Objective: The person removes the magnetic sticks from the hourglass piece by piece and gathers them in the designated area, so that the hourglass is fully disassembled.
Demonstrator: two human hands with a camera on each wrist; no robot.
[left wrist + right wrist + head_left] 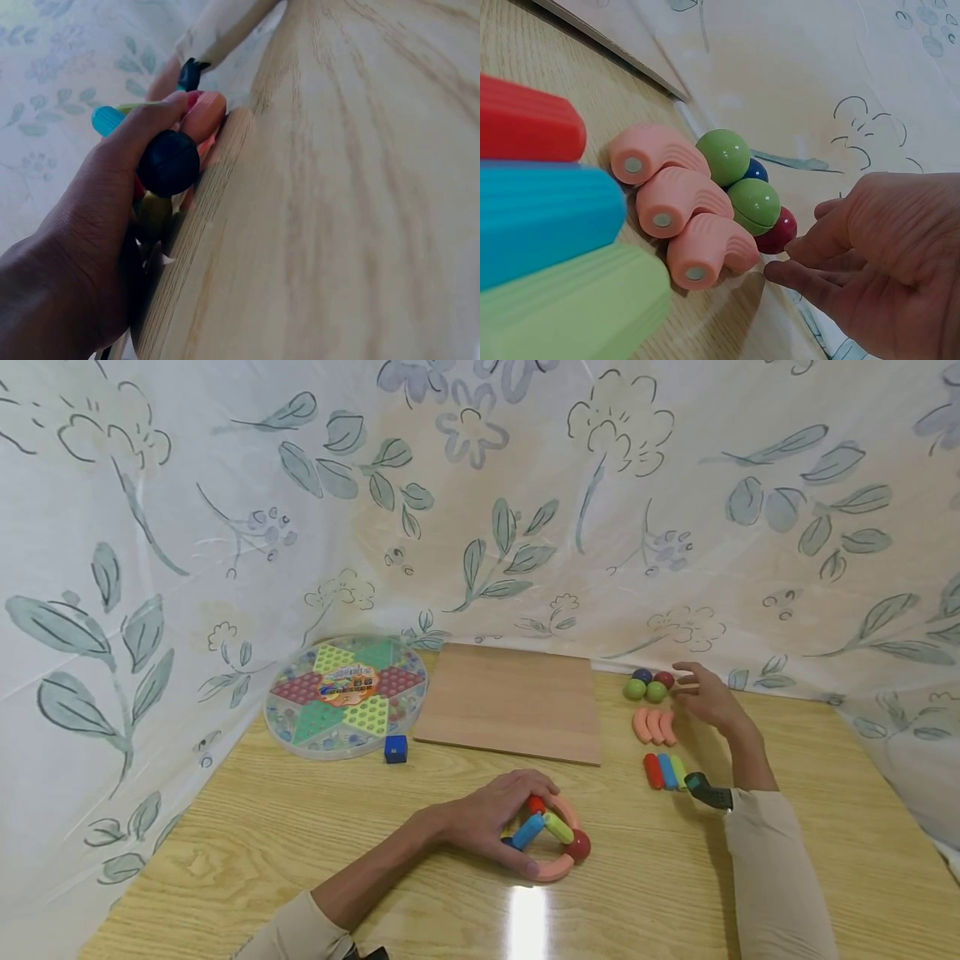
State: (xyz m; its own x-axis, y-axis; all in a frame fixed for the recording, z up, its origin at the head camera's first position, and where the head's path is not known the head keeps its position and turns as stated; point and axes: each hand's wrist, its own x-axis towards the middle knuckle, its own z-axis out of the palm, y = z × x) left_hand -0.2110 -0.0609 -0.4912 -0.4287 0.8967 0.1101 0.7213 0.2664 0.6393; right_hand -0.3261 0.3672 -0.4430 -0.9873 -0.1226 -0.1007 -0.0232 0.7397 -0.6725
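Observation:
My left hand (491, 818) grips a frame of magnetic rods and balls (558, 828) on the table, fingers over its far side and thumb along the near side. It combines red, blue and green straight rods, curved salmon rods and a red ball. In the left wrist view a dark ball (169, 163) shows by the thumb. My right hand (708, 697) hovers at the back right with fingers apart, holding nothing. Its fingertips are close to a red ball (778, 231); whether they touch is unclear. Two green balls (724, 157) and a blue ball (757, 170) sit beside it.
Three curved salmon rods (654, 727) lie in front of the balls, then red, blue and green straight rods (666, 772). A wooden board (513, 702) lies at the back middle. Left of it are a round Chinese checkers board (345, 693) and a blue cube (396, 749). Patterned cloth (480, 527) hangs behind.

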